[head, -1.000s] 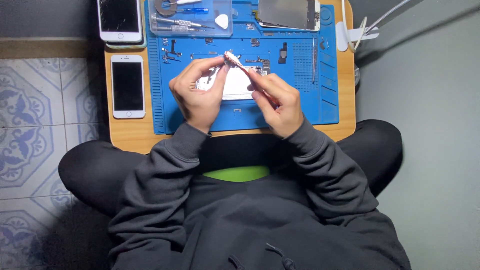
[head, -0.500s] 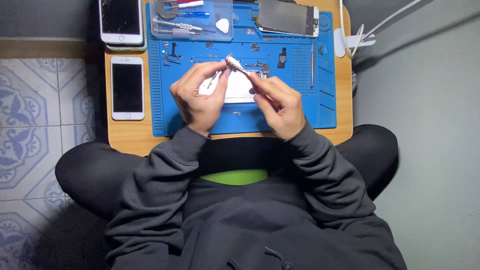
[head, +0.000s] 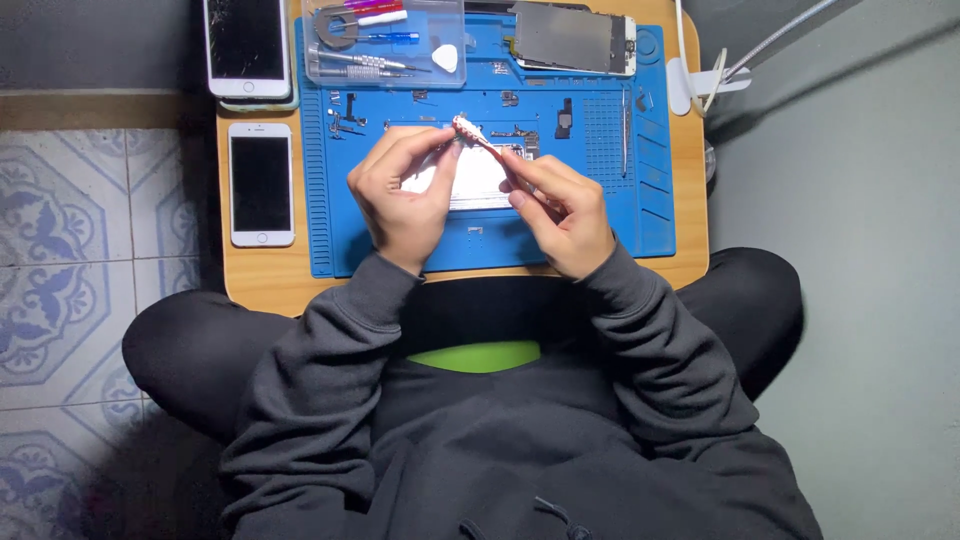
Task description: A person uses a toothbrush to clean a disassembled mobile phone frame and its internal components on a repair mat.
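A small red-and-white tool is pinched between the fingertips of both hands above the middle of the blue work mat, which is spread over most of the wooden counter. The left hand is closed on the far end of the tool with thumb and forefinger, while the right hand is clamped on its near end; the two hands are held close together but not touching. Directly beneath them, on the centre of the mat, a white opened phone body is laid flat.

Small screws and dark parts are scattered over the mat toward its far left corner. A clear plastic tray with screwdrivers and a white pick is set at the far edge of the mat, and a detached screen panel is placed beside it toward the far right corner. A thin metal tool is laid near the mat's right edge.

Along the counter's left edge, off the mat, a white phone is placed face up, and a second phone with a cracked screen is seen at the far left corner.
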